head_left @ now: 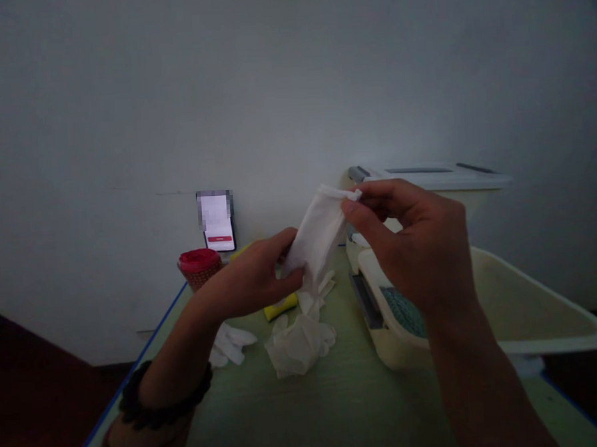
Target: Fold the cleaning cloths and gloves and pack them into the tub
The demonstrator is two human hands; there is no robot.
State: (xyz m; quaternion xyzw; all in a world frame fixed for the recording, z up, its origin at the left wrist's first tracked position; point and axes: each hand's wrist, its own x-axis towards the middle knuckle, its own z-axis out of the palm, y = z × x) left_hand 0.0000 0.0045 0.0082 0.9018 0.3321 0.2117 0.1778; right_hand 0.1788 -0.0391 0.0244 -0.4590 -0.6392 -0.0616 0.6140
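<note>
No text, label, brand, number or sign can be read. The only likely place for writing is the lit phone, which stands upright: low on its pale screen runs a red bar, and any lettering on that bar is too small and blurred to make out. Blocky pixelation covers the top of the screen and parts of its edges, and whatever stands there is illegible
</note>
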